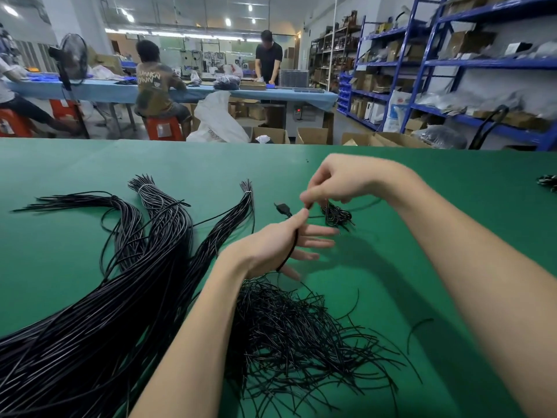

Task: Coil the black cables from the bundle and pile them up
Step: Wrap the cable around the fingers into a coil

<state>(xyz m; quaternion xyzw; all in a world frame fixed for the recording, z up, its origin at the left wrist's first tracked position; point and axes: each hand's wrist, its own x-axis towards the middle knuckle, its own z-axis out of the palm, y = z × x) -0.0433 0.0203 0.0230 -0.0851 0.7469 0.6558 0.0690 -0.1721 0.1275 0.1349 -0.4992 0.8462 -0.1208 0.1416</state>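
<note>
A big bundle of long black cables [120, 297] fans across the left of the green table [452, 236], tied near its far ends. One black cable [291, 248] is looped round my left hand [280, 245], whose fingers are spread and whose thumb pins the cable. A USB plug [282, 208] sticks out just beyond that thumb. Just above it, my right hand [334, 182] pinches the same cable between thumb and fingertip. A small coiled cable [336, 215] lies on the table under my right hand.
A heap of thin black wire ties [301, 336] lies under my left forearm. More black cable [547, 181] shows at the right edge. Beyond the table are cardboard boxes [312, 135], blue shelving [452, 64] and people at a blue bench [187, 92].
</note>
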